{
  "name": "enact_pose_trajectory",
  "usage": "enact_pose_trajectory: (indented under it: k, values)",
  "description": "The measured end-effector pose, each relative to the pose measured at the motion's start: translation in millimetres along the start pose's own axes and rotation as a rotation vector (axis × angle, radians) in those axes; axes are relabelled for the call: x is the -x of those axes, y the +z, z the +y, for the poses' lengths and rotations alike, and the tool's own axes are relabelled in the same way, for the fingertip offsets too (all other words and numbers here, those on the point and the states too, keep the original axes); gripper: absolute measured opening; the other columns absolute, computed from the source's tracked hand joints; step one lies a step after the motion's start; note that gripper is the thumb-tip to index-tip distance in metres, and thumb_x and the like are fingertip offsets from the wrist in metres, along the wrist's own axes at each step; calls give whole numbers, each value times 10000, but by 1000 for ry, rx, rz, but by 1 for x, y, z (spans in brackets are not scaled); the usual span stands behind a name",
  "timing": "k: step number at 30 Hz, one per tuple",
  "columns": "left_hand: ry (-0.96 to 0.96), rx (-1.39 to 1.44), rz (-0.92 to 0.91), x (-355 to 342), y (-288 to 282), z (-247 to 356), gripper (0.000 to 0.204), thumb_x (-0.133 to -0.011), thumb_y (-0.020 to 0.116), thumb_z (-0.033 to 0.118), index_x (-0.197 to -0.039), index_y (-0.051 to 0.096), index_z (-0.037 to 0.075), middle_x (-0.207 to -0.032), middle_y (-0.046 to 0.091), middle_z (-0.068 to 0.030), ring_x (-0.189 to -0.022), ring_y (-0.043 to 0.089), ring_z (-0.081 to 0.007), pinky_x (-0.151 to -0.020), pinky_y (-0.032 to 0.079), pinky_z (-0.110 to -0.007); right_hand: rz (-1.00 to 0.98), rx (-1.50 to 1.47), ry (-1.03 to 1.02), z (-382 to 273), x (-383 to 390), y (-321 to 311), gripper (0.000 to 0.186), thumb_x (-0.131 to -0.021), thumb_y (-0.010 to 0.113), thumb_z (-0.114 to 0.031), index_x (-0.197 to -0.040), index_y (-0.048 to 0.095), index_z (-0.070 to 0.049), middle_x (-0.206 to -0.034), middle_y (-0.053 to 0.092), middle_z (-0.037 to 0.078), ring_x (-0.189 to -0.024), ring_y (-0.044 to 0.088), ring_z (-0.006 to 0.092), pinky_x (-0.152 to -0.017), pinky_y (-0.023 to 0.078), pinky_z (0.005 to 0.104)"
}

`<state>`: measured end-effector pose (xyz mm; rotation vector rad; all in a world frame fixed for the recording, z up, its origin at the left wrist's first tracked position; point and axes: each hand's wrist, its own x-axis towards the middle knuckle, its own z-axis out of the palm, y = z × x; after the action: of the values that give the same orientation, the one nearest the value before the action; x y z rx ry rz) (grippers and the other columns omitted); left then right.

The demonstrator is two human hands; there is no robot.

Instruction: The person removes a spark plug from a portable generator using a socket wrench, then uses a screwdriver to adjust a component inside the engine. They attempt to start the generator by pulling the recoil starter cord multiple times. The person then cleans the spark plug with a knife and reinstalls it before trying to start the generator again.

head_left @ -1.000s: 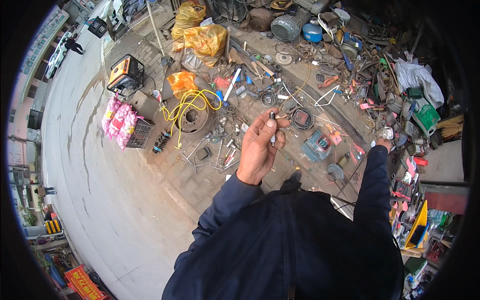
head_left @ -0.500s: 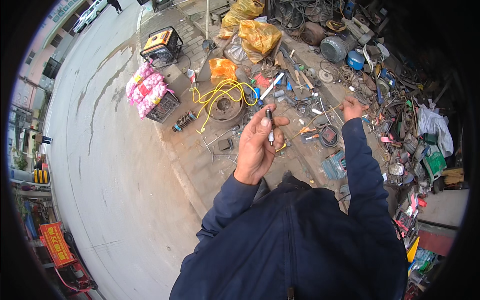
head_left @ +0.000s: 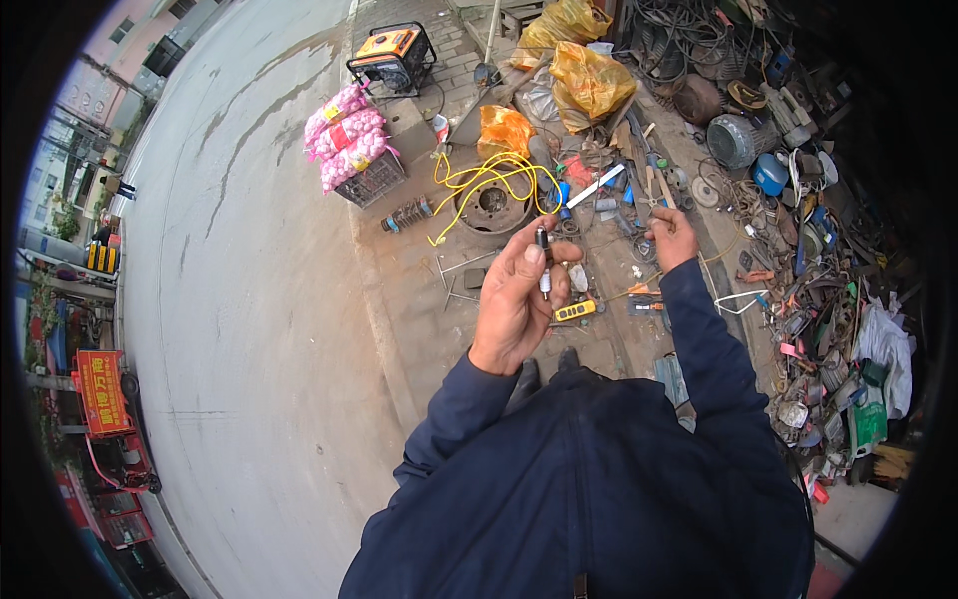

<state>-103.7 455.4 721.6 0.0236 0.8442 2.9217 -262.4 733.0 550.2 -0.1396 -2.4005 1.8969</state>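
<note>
In front of my chest, my left hand (head_left: 512,304) is closed, pinching an upright spark plug (head_left: 545,284) between thumb and fingers. The plug has a dark upper part, white ceramic below and a thin metal tip pointing down. My right hand (head_left: 675,242) reaches out over the scattered parts with its fingers curled together; what they hold, if anything, is too small to make out. Close beside the left hand lie a yellow push-button control box (head_left: 576,310) and a rusty wheel hub (head_left: 487,222) with a yellow cable (head_left: 461,195) draped over it.
A crate (head_left: 371,183) with pink net sacks and an orange generator (head_left: 392,60) stand along the kerb. Nearby lies a coil spring (head_left: 407,215). Yellow plastic bags (head_left: 591,85) are farther back. Scrap metal and motors (head_left: 733,142) heap up on the right; a road runs along the left.
The view has shifted, so the surroundings sit further right. My right hand has moved left and slightly nearer the left hand. The left hand still holds the spark plug, and the yellow control box shows more.
</note>
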Motion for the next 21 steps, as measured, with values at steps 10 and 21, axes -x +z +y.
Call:
enact_pose_trajectory:
  k: [10,21]
  values:
    - [185,-99,189,12,-15,6,523,-1075,566,196,-1502,369,-31,-1172,687,-166,-857,662,-160,-753,533,-266,-489,-320,27,-80,42,97,228,-1011,597,-80,-1213,626,21,-1034,706,94,-841,673,129,-782,562,277]
    - [512,-272,657,68,-79,45,594,-1057,618,258,-1516,365,-22,-1311,626,-166,-1136,637,-235,-943,521,-368,-951,-172,-392,-154,161,218,272,-894,771,-108,-1090,606,-16,-903,638,74,-726,596,150,-661,496,293]
